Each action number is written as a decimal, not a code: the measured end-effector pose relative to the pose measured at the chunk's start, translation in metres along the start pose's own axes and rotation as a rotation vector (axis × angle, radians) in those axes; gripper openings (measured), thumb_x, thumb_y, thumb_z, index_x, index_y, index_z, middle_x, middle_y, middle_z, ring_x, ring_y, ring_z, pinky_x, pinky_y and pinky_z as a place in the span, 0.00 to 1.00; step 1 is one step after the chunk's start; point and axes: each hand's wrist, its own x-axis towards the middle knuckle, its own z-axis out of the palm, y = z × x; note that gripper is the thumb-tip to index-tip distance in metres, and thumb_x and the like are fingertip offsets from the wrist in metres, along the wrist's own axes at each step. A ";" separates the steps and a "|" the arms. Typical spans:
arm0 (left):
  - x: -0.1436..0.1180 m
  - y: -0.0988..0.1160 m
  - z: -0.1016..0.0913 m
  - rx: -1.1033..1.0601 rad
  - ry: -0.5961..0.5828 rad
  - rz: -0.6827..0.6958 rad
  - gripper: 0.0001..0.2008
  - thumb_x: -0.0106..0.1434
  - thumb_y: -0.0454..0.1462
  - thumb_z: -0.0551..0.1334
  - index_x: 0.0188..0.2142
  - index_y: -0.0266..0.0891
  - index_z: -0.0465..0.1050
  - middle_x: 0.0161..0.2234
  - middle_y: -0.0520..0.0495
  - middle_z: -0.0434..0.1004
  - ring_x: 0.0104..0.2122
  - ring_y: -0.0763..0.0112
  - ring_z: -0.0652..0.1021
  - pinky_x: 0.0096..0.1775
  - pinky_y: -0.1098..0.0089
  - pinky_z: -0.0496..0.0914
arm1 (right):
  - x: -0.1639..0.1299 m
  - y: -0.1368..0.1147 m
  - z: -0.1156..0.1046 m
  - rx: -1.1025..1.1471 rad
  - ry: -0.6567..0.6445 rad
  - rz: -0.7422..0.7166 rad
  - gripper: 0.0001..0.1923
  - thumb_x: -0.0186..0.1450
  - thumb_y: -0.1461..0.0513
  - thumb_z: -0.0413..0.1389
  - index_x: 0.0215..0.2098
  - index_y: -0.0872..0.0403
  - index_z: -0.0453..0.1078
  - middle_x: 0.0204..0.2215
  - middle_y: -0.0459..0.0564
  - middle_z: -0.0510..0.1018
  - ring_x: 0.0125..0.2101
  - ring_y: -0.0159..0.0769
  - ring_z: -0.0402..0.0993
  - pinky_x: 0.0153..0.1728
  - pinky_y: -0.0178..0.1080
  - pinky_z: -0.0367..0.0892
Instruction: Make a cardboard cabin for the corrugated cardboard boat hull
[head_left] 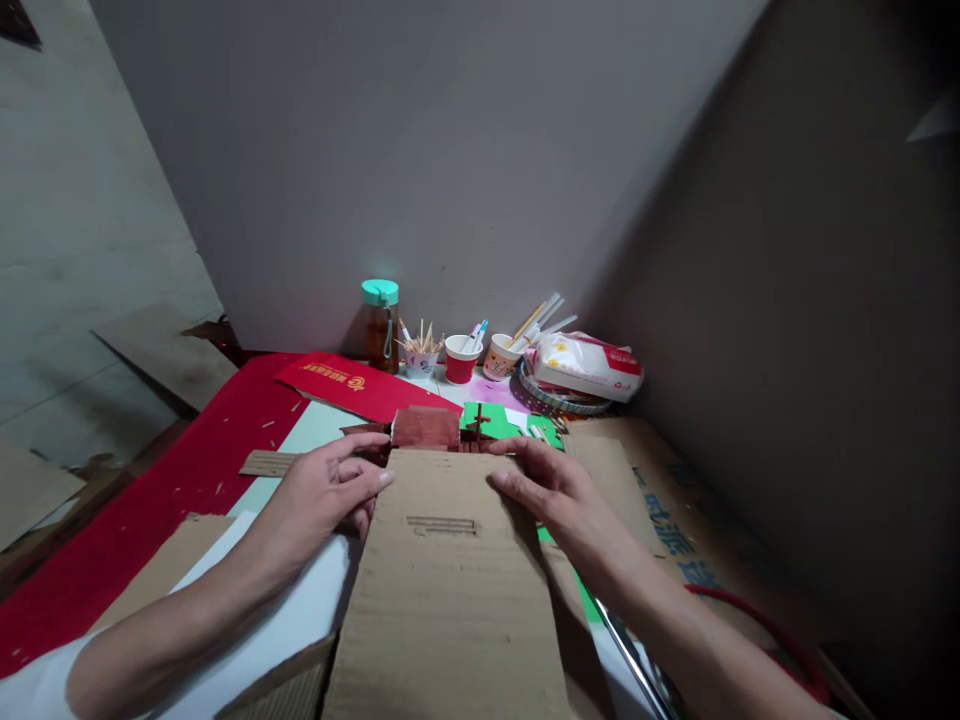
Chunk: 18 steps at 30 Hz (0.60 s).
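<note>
A long sheet of brown corrugated cardboard (450, 580) lies in front of me, running from the near edge up to a small brown cardboard model (426, 428). My left hand (326, 490) grips the sheet's upper left edge, thumb on top. Over on the upper right, my right hand (551, 490) rests fingers-flat on the sheet's top corner. A small cross-shaped brown piece (478, 420) stands just beyond the sheet, on green paper (495, 420).
At the back by the wall stand an amber bottle with a teal cap (382, 325), a cup of toothpicks (421, 355), two paper cups with pens and sticks (461, 358), and a tissue pack (589, 368). Red cloth (187, 480) covers the left; a printed cardboard box (675, 530) lies right.
</note>
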 end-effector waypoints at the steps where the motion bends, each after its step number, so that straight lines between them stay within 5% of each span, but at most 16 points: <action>1: 0.000 0.000 0.000 -0.003 0.002 -0.005 0.33 0.56 0.46 0.70 0.57 0.34 0.67 0.21 0.56 0.75 0.19 0.71 0.74 0.24 0.70 0.67 | 0.003 0.001 0.000 0.000 -0.004 -0.001 0.15 0.58 0.53 0.63 0.39 0.52 0.73 0.31 0.47 0.75 0.33 0.39 0.70 0.32 0.39 0.63; 18: 0.000 0.001 0.001 -0.033 0.025 -0.049 0.27 0.57 0.44 0.70 0.52 0.32 0.70 0.24 0.54 0.76 0.21 0.74 0.73 0.26 0.72 0.66 | 0.035 0.005 0.004 0.010 -0.103 -0.007 0.05 0.58 0.59 0.63 0.32 0.49 0.81 0.29 0.45 0.81 0.30 0.36 0.72 0.32 0.38 0.62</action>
